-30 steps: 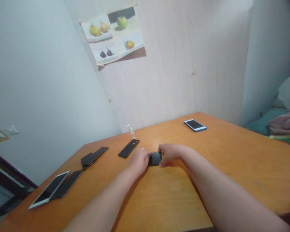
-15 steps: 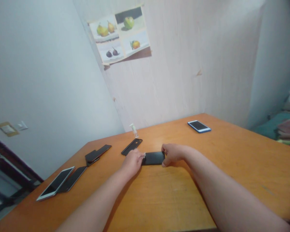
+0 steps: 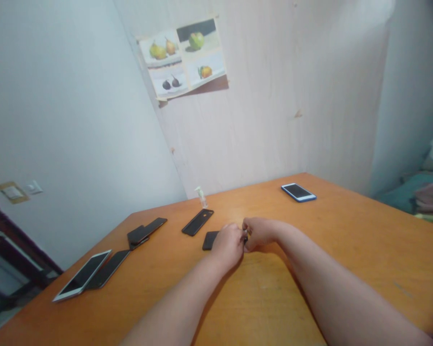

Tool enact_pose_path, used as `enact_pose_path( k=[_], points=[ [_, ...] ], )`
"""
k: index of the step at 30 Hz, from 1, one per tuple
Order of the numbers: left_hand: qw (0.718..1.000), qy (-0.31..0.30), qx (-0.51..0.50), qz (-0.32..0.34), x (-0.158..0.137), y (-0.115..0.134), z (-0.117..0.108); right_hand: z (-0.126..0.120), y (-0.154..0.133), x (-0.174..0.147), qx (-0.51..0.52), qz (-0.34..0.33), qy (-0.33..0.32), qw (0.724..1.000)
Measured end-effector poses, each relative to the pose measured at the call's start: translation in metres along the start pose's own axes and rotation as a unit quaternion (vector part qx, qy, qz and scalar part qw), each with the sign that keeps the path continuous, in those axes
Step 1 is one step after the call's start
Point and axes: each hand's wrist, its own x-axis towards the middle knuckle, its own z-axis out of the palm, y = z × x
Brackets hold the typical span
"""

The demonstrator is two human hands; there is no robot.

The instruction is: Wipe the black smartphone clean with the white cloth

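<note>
A black phone [image 3: 210, 240] lies flat on the wooden table, its left end showing and the rest covered by my left hand [image 3: 231, 243]. The fingers of that hand are closed over the phone's right part, with a small white piece of something [image 3: 244, 233], perhaps tissue, at their tips. My right hand [image 3: 257, 232] pinches the phone's right end, thumb on the near side and fingers on the far side. Both hands meet there. Just beyond them rests a black phone case [image 3: 197, 222] with a camera cutout.
Behind the case stands a small clear pump bottle [image 3: 201, 198]. A white phone in a blue case [image 3: 299, 192] lies at the back right. On the left are a white tablet-like device [image 3: 82, 275], a dark phone [image 3: 108, 270] and stacked black phones or cases [image 3: 146, 232].
My left hand has slid right along the phone, from its left end to my right hand, carrying the white piece. The phone's left end is now uncovered. My right hand keeps its grip.
</note>
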Motion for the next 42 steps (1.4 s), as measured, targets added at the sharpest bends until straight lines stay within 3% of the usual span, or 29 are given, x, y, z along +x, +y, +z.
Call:
enact_pose_path(
  k=[3, 9, 12, 15, 21, 25, 29, 36, 39, 42],
  points=[
    [1.0, -0.005, -0.007, 0.006, -0.008, -0.011, -0.007, 0.0, 0.001, 0.0, 0.001, 0.005, -0.002, 1.0],
    [1.0, 0.013, -0.004, -0.023, -0.042, -0.065, -0.028, -0.003, 0.001, 0.0, 0.015, 0.003, -0.02, 1.0],
    [0.999, 0.023, 0.0, -0.038, -0.05, -0.078, -0.031, -0.004, 0.001, 0.0, 0.016, 0.002, -0.018, 1.0],
    [0.999, 0.03, -0.001, -0.03, -0.044, -0.068, -0.024, -0.004, -0.001, -0.001, 0.016, 0.004, -0.016, 1.0],
    [0.999, 0.015, -0.013, 0.026, -0.011, -0.017, -0.003, -0.002, -0.002, -0.002, -0.006, 0.005, -0.006, 1.0],
    [0.997, 0.008, -0.039, 0.067, -0.006, -0.001, -0.004, 0.0, -0.003, -0.002, -0.006, 0.004, -0.006, 1.0],
    [0.995, 0.006, -0.058, 0.082, -0.025, -0.02, -0.018, -0.001, -0.001, -0.001, 0.004, 0.007, -0.006, 1.0],
    [0.998, 0.005, -0.063, -0.006, -0.064, -0.083, -0.038, 0.001, 0.009, 0.004, 0.031, -0.003, -0.014, 0.999],
    [0.998, 0.001, -0.06, -0.016, -0.066, -0.088, -0.039, 0.001, 0.008, 0.003, 0.035, -0.003, -0.014, 0.999],
    [0.999, 0.009, -0.049, 0.005, -0.057, -0.075, -0.034, -0.001, 0.004, 0.001, 0.031, 0.0, -0.019, 0.999]
  ],
)
